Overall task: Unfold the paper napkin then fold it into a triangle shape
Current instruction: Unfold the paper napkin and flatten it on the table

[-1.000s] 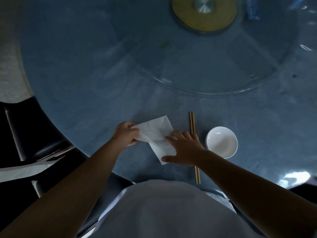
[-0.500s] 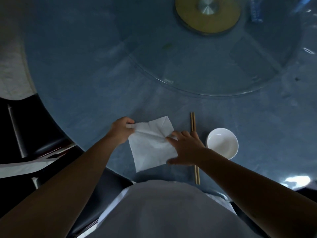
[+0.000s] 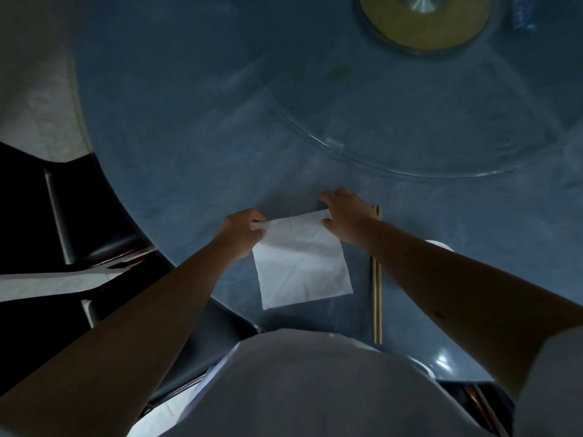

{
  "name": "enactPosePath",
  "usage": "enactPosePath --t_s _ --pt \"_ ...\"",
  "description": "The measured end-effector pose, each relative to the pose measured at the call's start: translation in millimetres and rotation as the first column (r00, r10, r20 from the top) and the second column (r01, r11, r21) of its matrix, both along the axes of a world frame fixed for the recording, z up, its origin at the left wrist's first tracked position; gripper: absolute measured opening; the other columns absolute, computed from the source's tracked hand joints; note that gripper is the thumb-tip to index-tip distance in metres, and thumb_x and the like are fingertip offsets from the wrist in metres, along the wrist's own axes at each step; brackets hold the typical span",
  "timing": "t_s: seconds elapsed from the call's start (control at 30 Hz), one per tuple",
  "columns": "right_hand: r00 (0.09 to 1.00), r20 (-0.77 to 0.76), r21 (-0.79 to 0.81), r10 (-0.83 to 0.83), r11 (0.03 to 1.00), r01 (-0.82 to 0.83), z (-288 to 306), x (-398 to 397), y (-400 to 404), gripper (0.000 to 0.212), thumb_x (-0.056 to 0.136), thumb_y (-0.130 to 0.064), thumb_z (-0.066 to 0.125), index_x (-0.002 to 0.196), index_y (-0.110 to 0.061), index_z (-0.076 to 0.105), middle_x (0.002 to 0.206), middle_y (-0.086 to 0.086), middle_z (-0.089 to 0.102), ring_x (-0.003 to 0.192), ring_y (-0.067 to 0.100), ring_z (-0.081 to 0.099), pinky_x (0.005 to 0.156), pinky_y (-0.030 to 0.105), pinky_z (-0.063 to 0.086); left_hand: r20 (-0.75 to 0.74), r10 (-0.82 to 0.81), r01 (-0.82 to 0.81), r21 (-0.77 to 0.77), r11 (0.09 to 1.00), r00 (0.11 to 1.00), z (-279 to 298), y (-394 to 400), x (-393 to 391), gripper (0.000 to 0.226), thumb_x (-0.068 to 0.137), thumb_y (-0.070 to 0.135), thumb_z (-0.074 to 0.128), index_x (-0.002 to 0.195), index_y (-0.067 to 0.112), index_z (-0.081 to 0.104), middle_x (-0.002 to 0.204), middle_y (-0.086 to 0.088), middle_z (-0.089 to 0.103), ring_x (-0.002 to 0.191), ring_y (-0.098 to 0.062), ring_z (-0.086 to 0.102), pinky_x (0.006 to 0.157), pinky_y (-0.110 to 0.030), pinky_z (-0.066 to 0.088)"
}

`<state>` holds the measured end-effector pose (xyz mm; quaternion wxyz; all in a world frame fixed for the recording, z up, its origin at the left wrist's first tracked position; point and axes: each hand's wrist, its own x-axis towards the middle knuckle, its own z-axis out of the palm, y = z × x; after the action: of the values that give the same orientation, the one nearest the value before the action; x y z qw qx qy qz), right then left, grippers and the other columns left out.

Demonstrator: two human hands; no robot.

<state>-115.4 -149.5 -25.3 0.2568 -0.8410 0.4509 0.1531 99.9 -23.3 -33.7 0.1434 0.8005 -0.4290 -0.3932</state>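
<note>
- White napkin (image 3: 302, 260) spread open as a creased square, near edge of blue desk (image 3: 176, 146).
- Left hand (image 3: 241, 231) pinching far left corner, fingers clamped on paper.
- Right hand (image 3: 345, 216) pinching far right corner likewise.
- Chopsticks (image 3: 377, 288) just right of napkin, partly under right forearm.

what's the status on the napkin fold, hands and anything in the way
Left hand pinching napkin's far left corner, right hand pinching far right corner. Napkin opened to a square on the table, no triangle yet. Chopsticks lie just right, clear of it.
</note>
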Motion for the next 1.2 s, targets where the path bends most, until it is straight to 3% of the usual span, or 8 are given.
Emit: enactPosePath --t_s 0.23,0.3,0.4,0.53,0.6,0.87,1.03,1.2 --pt "0.998 0.054 0.065 -0.01 0.998 0.006 -2.1 4.9 -2.3 0.002 0.083 -0.02 0.059 0.084 -0.018 0.059 0.099 0.011 0.057 0.089 0.032 0.059 0.07 0.033 0.046 -0.069 0.055 -0.06 -0.066 0.996 0.996 2.1 -0.5 1.7 0.008 0.084 0.019 0.064 0.085 0.028 0.065 0.076 0.014 0.06 0.066 -0.003 0.056 0.044 -0.011 0.041" --pt "0.988 0.108 0.123 -0.11 0.988 0.097 -2.2 3.1 -2.4 0.008 0.081 -0.017 0.061 0.085 -0.02 0.055 0.09 0.008 0.062 0.084 0.031 0.061 0.065 0.031 0.045 -0.057 0.052 -0.056 -0.076 0.996 0.997 3.4 -2.1 3.2 0.006 0.084 0.02 0.065 0.084 0.026 0.064 0.074 0.013 0.059 0.063 -0.003 0.054 0.042 -0.007 0.038" --pt "0.978 0.139 0.166 -0.158 0.977 0.134 -1.5 0.0 -6.0 0.021 0.082 -0.018 0.065 0.102 -0.014 0.062 0.098 0.01 0.067 0.092 0.029 0.062 0.075 0.03 0.047 -0.035 0.04 -0.043 -0.085 0.995 0.999 3.9 -6.3 6.0 0.005 0.084 0.02 0.065 0.082 0.025 0.064 0.073 0.014 0.058 0.063 -0.001 0.053 0.046 -0.004 0.037" --pt "0.979 0.131 0.183 -0.154 0.975 0.129 -0.3 -5.4 -10.7 0.021 0.086 -0.027 0.064 0.08 -0.007 0.068 0.081 0.014 0.067 0.082 0.027 0.062 0.062 0.026 0.032 -0.028 0.035 -0.037 -0.064 0.997 0.999 2.5 -12.1 8.8 0.007 0.084 0.023 0.066 0.085 0.029 0.064 0.075 0.016 0.058 0.066 0.001 0.054 0.047 -0.008 0.036" --pt "0.969 0.137 0.203 -0.205 0.963 0.176 0.4 -9.8 -11.4 0.024 0.088 -0.031 0.063 0.081 -0.009 0.069 0.08 0.013 0.066 0.081 0.024 0.06 0.062 0.025 0.03 -0.032 0.032 -0.034 -0.069 0.997 0.999 1.4 -14.2 10.0 0.011 0.083 0.022 0.066 0.084 0.033 0.063 0.075 0.017 0.058 0.067 0.002 0.054 0.05 -0.01 0.036" --pt "0.948 0.083 0.167 -0.306 0.943 0.29 0.5 -12.5 -15.5 0.031 0.088 -0.037 0.06 0.064 -0.018 0.06 0.076 0.012 0.066 0.088 0.031 0.064 0.081 0.039 0.052 0.014 -0.004 0.006 -0.125 0.992 1.0 -1.9 -24.0 9.3 0.004 0.086 0.029 0.064 0.09 0.028 0.065 0.078 0.013 0.059 0.069 0.0 0.054 0.057 -0.017 0.039" --pt "0.941 0.093 0.065 -0.324 0.946 0.319 -0.8 -12.7 -15.1 0.04 0.088 -0.041 0.06 0.058 -0.015 0.053 0.061 0.005 0.055 0.071 0.028 0.06 0.061 0.027 0.038 0.036 0.052 -0.046 -0.154 0.987 0.998 -2.4 -34.2 11.1 0.011 0.089 0.029 0.061 0.089 0.02 0.067 0.082 0.005 0.063 0.077 -0.011 0.058 0.064 -0.02 0.037" --pt "0.9 0.119 0.055 -0.419 0.908 0.415 -5.1 -17.2 -15.0 0.034 0.091 -0.03 0.048 0.075 -0.004 0.063 0.08 0.02 0.065 0.08 0.036 0.062 0.062 0.032 0.043 0.083 0.067 -0.055 -0.138 0.989 0.994 -6.0 -36.5 12.1 0.015 0.089 0.031 0.061 0.09 0.019 0.069 0.088 -0.003 0.07 0.08 -0.018 0.063 0.066 -0.022 0.04"
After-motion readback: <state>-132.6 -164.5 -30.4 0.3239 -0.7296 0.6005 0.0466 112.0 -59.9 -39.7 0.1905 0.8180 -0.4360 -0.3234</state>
